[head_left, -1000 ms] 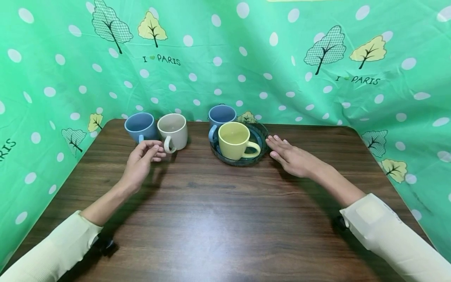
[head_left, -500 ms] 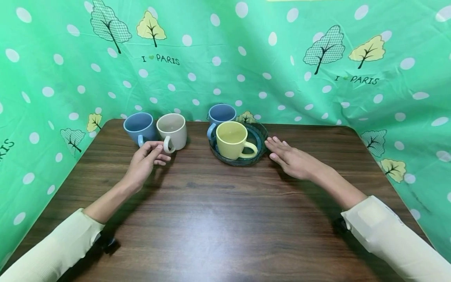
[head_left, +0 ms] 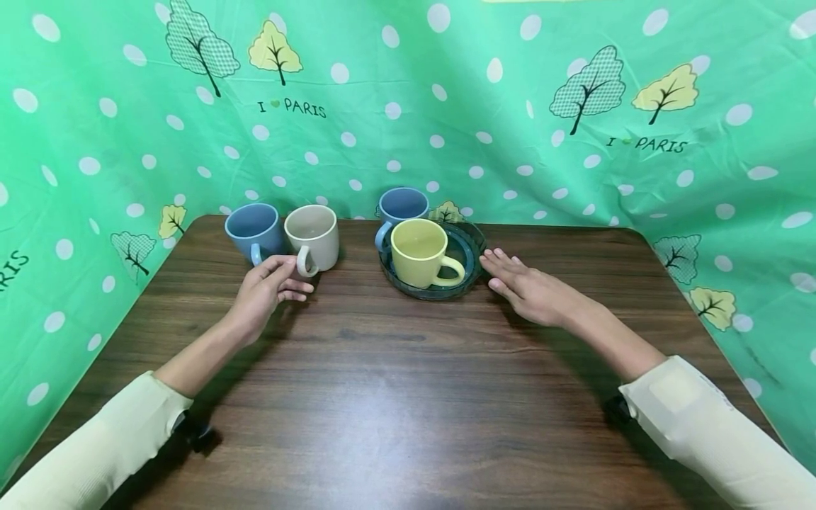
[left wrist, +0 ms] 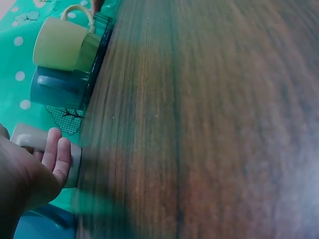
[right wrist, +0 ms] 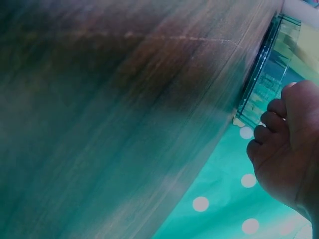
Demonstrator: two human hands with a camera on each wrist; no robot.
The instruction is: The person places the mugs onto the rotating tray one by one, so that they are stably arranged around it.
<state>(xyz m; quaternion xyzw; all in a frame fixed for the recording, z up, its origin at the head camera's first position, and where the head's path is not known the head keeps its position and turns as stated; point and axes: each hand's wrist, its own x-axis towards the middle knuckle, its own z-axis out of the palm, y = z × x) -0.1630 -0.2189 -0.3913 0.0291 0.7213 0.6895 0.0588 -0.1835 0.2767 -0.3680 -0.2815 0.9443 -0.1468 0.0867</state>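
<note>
My left hand (head_left: 261, 294) is at the white mug (head_left: 315, 237), its thumb and index finger pinching the handle (head_left: 304, 262) while the other fingers stay extended below. In the left wrist view those extended fingers (left wrist: 63, 157) overlap the side of the white mug (left wrist: 72, 167). Right beside it on the left stands a blue mug (head_left: 255, 230). My right hand (head_left: 532, 287) is held flat, fingers straight, with its fingertips right at the rim of a dark glass dish (head_left: 423, 292). A yellow mug (head_left: 417, 255) sits upright in that dish, its handle toward my right hand.
A second blue mug (head_left: 403, 205) stands behind the yellow one, at the back left of the dish. The dark wooden table (head_left: 408, 382) ends just behind the mugs, where a green dotted curtain (head_left: 446, 92) hangs. More curtain lines both sides.
My left hand has moved slightly right onto the white mug's handle. In the dish, the yellow mug has shifted a little to the left. My right hand has barely moved.
</note>
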